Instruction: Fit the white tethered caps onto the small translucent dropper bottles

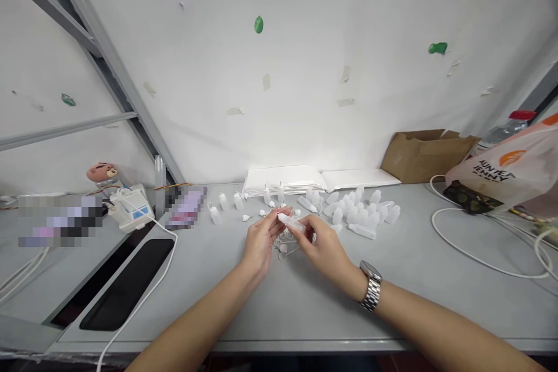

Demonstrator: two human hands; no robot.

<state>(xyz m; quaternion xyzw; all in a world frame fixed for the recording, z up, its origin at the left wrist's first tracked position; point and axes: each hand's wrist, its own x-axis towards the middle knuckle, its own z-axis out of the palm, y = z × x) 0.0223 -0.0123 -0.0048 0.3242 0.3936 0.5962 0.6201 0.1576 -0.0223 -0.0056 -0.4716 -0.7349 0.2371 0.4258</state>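
Between my two hands, above the grey table, is a translucent white squeeze bottle [293,222], tilted with its narrow end to the left. My right hand [320,238] pinches its wider end. The fingers of my left hand [261,237] close around the narrow end; a cap there is too small to make out. Below lie several white caps with ring straps [283,249]. Several bottles with pointed caps [215,214] stand to the left and behind. On the right is a heap of bottles [357,209] without visible caps.
White flat packets [285,180] lie along the wall, beside an open cardboard box [429,154]. At the right are a plastic bag [505,168] and a white cable [479,261]. A black pad [127,285], a phone [187,207] and a power strip [131,209] lie at the left.
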